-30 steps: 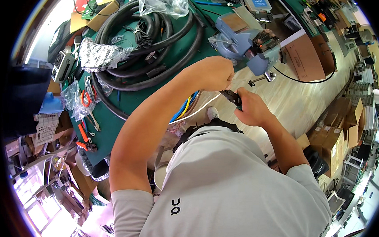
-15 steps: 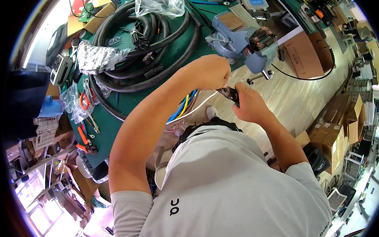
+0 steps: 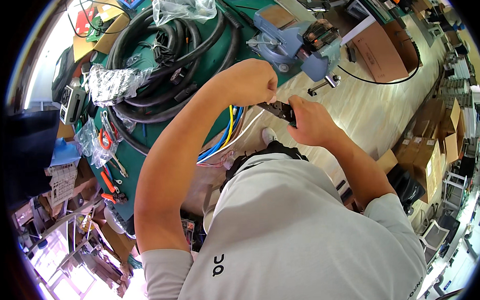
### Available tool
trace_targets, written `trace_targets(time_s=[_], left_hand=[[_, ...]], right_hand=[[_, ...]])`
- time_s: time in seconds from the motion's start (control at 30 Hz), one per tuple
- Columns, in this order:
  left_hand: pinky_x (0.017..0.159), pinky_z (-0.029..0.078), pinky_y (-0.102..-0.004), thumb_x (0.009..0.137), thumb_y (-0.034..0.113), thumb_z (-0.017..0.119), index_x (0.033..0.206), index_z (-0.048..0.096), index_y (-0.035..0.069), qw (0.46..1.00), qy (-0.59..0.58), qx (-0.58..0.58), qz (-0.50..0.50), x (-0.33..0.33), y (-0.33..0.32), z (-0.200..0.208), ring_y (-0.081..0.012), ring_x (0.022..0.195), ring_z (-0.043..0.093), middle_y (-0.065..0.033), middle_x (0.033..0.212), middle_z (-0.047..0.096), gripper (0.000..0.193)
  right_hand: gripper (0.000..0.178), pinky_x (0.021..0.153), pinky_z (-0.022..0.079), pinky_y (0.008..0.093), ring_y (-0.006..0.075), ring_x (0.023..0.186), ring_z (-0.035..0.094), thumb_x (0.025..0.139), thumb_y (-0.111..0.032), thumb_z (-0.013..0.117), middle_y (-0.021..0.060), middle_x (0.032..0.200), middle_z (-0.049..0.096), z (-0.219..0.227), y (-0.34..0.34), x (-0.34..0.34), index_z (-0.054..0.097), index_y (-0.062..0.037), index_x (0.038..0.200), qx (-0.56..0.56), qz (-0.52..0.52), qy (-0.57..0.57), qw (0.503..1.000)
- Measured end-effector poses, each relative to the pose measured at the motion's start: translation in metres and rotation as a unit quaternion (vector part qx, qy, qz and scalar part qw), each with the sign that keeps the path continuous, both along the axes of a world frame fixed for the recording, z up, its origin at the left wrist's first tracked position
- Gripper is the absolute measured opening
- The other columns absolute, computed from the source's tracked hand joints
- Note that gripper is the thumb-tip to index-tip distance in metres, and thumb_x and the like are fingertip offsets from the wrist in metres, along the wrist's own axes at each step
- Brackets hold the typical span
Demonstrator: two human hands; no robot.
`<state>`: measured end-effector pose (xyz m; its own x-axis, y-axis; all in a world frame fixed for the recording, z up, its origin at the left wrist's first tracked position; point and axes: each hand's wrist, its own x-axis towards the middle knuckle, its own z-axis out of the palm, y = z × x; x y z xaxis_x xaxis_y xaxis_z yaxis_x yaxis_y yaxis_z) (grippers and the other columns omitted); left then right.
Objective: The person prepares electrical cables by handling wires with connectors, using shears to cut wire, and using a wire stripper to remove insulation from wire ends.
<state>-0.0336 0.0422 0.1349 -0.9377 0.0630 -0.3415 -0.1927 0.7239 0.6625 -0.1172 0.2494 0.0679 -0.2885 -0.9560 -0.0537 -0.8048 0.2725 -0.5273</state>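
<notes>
My right hand (image 3: 312, 122) is closed around the handles of dark wire strippers (image 3: 279, 111), whose flat, holed jaws point toward my left hand (image 3: 256, 81). The fingers of that left hand are curled and pinched at the jaws' tip. A white wire (image 3: 244, 130) rises from below and ends up at the jaws and left fingertips; its end is hidden there. Below my left wrist, yellow (image 3: 230, 127), blue (image 3: 217, 146) and brown wires hang beside the green table's edge.
Thick black cable (image 3: 216, 63) lies coiled on the green table (image 3: 136, 133) with clear plastic bags. A blue-grey bench machine (image 3: 286, 42) stands at the table's right end. Orange-handled tools (image 3: 108, 181) lie at the left. Cardboard boxes (image 3: 376, 52) stand on the floor at right.
My hands have drawn slightly apart, so more of the wire strippers shows between them. The whole scene has shifted a little left and up in the picture.
</notes>
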Motion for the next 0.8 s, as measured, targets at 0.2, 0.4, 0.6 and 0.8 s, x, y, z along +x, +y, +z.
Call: trace_targets(time_s=[0.2,0.4,0.6,0.8], left_hand=[[0.067,0.048,-0.0365,0.079,0.017,0.068,0.081,0.068,-0.001,1.0,0.001,0.008,-0.005,-0.001,-0.001,-0.001,-0.0264,0.071,0.063,-0.0139,0.074,0.065,0.018],[0.068,0.048,-0.0386,0.078,0.018,0.069,0.082,0.069,-0.001,1.0,0.011,0.021,0.02,0.007,0.003,0.002,-0.0307,0.074,0.064,-0.0152,0.077,0.067,0.02],[0.07,0.048,-0.0386,0.082,0.021,0.066,0.085,0.068,0.0,0.998,0.024,0.031,0.04,0.016,0.002,0.0,-0.0306,0.077,0.065,-0.0147,0.079,0.068,0.021],[0.081,0.048,-0.0292,0.092,0.016,0.059,0.106,0.061,-0.002,0.933,0.14,0.094,0.318,0.061,0.002,-0.011,-0.0156,0.089,0.062,-0.0093,0.093,0.066,0.023]], right_hand=[[0.035,0.064,0.046,0.0465,0.0405,0.075,0.058,0.068,-0.008,0.063,0.0178,0.083,0.058,0.001,0.0,-0.002,0.048,-0.0009,0.099,0.016,0.0,0.005,1.0],[0.036,0.072,0.046,0.0449,0.0383,0.088,0.057,0.068,-0.004,0.063,0.0174,0.089,0.057,0.007,-0.001,0.0,0.048,-0.0012,0.1,-0.027,0.007,0.04,0.999],[0.035,0.073,0.046,0.0466,0.0399,0.085,0.058,0.07,-0.004,0.061,0.0181,0.088,0.059,0.004,-0.001,0.006,0.048,-0.0002,0.102,-0.028,0.011,-0.021,0.999],[0.023,0.071,0.047,0.0432,0.0383,0.079,0.06,0.078,-0.007,0.057,0.0201,0.085,0.063,-0.014,0.0,0.006,0.053,0.0008,0.1,0.044,-0.02,-0.209,0.977]])
